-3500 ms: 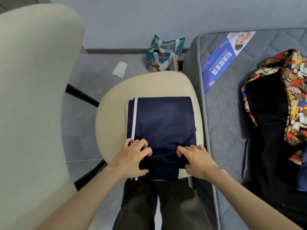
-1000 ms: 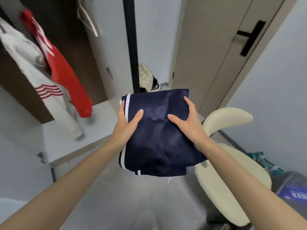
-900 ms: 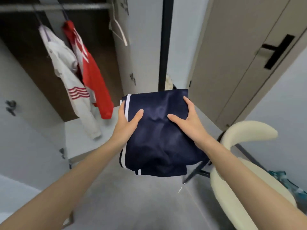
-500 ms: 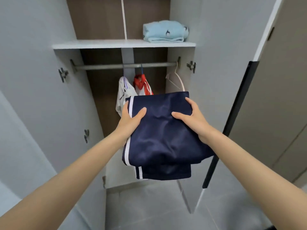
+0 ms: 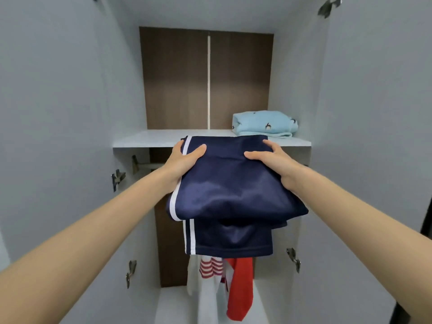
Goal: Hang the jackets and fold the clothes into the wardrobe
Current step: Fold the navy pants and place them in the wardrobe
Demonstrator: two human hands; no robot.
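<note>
Hands are gripping the folded navy garment by its sides, the left hand and right hand each pinching it thumb-on-top, holding it at the wardrobe shelf's front edge, near a folded light-blue garment.

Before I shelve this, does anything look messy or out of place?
Yes: the folded navy white-striped garment, held by the left hand and right hand at the white wardrobe shelf, has a lower layer sagging below the bundle, so the fold looks uneven.
</note>
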